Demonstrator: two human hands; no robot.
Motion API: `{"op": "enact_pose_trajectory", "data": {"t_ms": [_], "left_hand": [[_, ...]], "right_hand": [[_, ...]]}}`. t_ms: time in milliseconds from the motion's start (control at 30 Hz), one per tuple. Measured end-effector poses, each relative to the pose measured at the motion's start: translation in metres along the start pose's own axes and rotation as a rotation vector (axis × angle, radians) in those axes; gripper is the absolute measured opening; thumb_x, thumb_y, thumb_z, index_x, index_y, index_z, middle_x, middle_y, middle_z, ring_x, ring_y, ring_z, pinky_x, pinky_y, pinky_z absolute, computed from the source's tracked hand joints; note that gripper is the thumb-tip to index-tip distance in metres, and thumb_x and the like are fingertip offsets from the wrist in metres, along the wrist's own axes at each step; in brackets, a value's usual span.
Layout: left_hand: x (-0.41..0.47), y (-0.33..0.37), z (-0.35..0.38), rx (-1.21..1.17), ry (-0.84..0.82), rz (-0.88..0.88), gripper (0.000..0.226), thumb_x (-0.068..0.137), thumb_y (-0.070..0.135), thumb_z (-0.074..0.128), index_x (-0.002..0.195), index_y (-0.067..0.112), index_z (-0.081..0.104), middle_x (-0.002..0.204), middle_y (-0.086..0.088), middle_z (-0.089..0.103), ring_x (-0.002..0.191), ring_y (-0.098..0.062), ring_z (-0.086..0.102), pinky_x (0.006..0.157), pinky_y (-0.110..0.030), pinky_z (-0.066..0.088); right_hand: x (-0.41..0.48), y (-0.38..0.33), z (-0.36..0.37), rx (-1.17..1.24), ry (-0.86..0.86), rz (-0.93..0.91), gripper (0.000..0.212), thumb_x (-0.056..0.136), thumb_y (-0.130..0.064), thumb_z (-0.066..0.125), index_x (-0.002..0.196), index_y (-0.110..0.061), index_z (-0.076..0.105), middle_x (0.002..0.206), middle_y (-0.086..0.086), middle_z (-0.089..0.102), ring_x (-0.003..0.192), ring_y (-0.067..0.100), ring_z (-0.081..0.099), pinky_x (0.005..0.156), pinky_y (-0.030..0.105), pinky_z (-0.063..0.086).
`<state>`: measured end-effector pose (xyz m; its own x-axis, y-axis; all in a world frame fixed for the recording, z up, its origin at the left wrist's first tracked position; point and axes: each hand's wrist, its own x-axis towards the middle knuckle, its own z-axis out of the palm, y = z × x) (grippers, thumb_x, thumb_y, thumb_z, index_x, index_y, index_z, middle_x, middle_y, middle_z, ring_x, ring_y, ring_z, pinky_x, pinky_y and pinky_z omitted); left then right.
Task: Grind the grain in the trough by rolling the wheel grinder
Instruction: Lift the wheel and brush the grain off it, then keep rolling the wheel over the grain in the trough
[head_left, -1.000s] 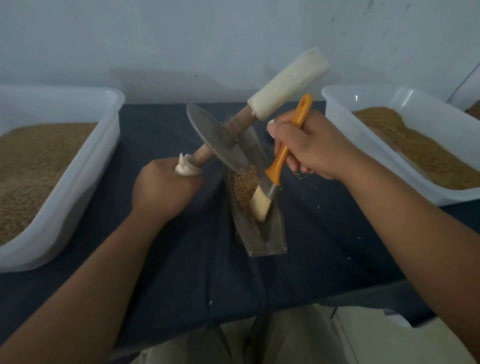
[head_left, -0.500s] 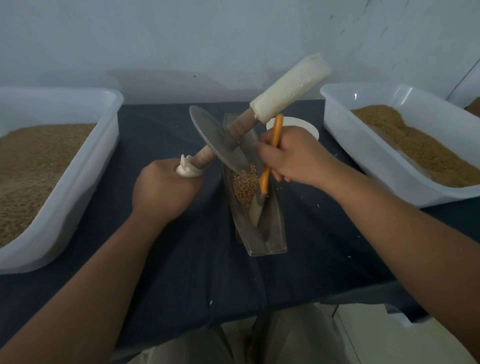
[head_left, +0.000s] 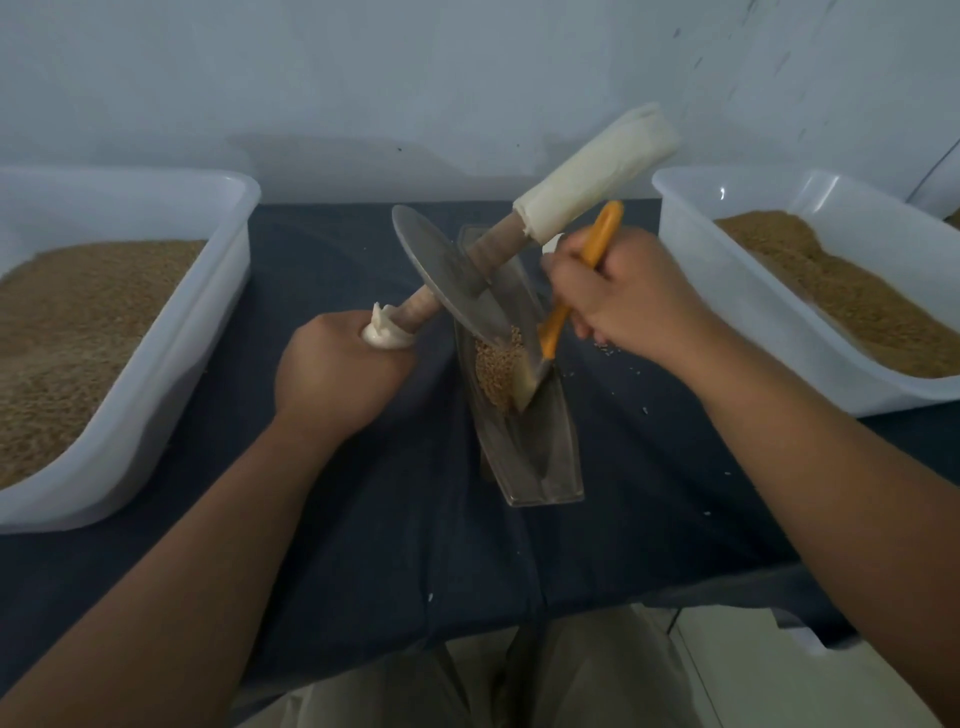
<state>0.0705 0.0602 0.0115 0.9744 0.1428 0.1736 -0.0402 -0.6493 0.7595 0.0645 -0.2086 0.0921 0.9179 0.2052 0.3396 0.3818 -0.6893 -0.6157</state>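
Grain (head_left: 496, 366) lies in a small brown heap in the middle of the trough (head_left: 540, 457). The trough is a long shiny dish on the dark cloth of the tabletop (head_left: 363, 519), between the two arms. Its near end is bare.

The wheel grinder (head_left: 447, 270) is a round metal wheel on a stick. It leans over, and its low edge touches the far side of the heap. The far end of the stick, in a white wrap (head_left: 592, 176), points up and to the right. The left hand (head_left: 337, 379) is closed in a fist round the near end of the stick. The right hand (head_left: 623, 296) has its fingers curled round the orange handle of a brush (head_left: 603, 228). The brush tip is down in the trough, right against the right side of the heap.

I think this is a tidy-up step, not rolling. The brush seems to be pushing loose grain together, close to the wheel. The grains look whole, so most of the grinding is likely left to do.

Next, the brush should come out and be put down. Then the right hand can take the white wrap, so both hands hold the stick. The wheel must stand straight in the trough before it rolls to and fro. The trough is thin and could tip, so push gently. A few spilled grains (head_left: 605, 348) lie on the cloth to the right.
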Motion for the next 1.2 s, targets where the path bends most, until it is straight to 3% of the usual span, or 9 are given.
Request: {"op": "enact_pose_trajectory", "data": {"t_ms": [167,300,467,633,900,1000,1100,1200], "left_hand": [[-0.001,0.002,0.001,0.005,-0.008,-0.009,0.019,0.07,0.053,0.06,0.075,0.035,0.066,0.068,0.014,0.066,0.063,-0.014,0.064,0.057,-0.032,0.046],[-0.001,0.002,0.001,0.013,-0.005,-0.01,0.019,0.071,0.054,0.059,0.076,0.037,0.066,0.068,0.015,0.067,0.062,-0.014,0.064,0.057,-0.032,0.047],[0.0,0.0,0.002,0.008,0.018,-0.007,0.02,0.072,0.055,0.058,0.076,0.036,0.065,0.068,0.017,0.066,0.06,-0.013,0.064,0.054,-0.03,0.045],[0.001,-0.002,0.003,-0.006,0.014,-0.028,0.021,0.069,0.054,0.059,0.075,0.035,0.066,0.066,0.014,0.066,0.06,-0.014,0.064,0.056,-0.032,0.047],[0.002,-0.003,0.004,0.016,0.007,-0.024,0.013,0.077,0.051,0.061,0.074,0.039,0.065,0.065,0.016,0.065,0.061,-0.018,0.064,0.055,-0.032,0.043],[0.002,-0.004,0.003,0.053,0.015,-0.014,0.013,0.084,0.047,0.065,0.074,0.038,0.065,0.065,0.018,0.065,0.06,-0.016,0.064,0.054,-0.03,0.04],[0.003,-0.004,0.005,0.072,0.012,-0.005,0.015,0.086,0.048,0.064,0.074,0.038,0.065,0.066,0.02,0.066,0.06,-0.014,0.063,0.054,-0.03,0.04],[0.002,-0.005,0.007,0.078,0.011,-0.002,0.012,0.085,0.044,0.066,0.074,0.039,0.065,0.065,0.021,0.065,0.058,-0.013,0.062,0.053,-0.029,0.039]], "right_hand": [[-0.011,0.001,-0.003,0.084,-0.131,0.088,0.04,0.103,-0.036,0.052,0.07,-0.019,0.064,0.051,0.005,0.062,0.038,0.011,0.052,0.041,0.018,0.042],[-0.021,0.007,0.005,-0.05,0.056,0.034,0.041,0.105,-0.027,0.054,0.068,-0.012,0.061,0.055,0.004,0.064,0.044,0.015,0.059,0.051,0.024,0.05],[-0.041,0.01,-0.018,0.205,0.311,0.036,0.032,0.104,-0.03,0.055,0.076,-0.02,0.067,0.057,0.004,0.065,0.043,0.015,0.058,0.044,0.019,0.044],[-0.074,0.018,-0.012,0.179,0.37,0.012,0.029,0.106,-0.025,0.055,0.081,-0.02,0.069,0.063,0.0,0.068,0.049,0.015,0.063,0.047,0.018,0.047],[-0.093,0.035,-0.002,0.269,0.397,-0.018,0.027,0.109,-0.032,0.053,0.094,-0.019,0.071,0.075,0.001,0.072,0.06,0.019,0.07,0.052,0.024,0.054],[-0.095,0.06,-0.017,0.125,0.469,-0.089,0.024,0.111,-0.036,0.055,0.112,-0.022,0.074,0.091,-0.01,0.076,0.078,0.013,0.075,0.066,0.021,0.059],[-0.1,0.099,-0.03,-0.209,0.363,-0.102,0.026,0.107,-0.039,0.064,0.127,-0.028,0.075,0.105,-0.021,0.073,0.094,0.002,0.071,0.082,0.022,0.057],[-0.101,0.128,-0.035,-0.431,0.183,-0.013,0.033,0.101,-0.034,0.069,0.133,-0.028,0.073,0.119,-0.005,0.075,0.104,0.015,0.072,0.089,0.037,0.059]]}}
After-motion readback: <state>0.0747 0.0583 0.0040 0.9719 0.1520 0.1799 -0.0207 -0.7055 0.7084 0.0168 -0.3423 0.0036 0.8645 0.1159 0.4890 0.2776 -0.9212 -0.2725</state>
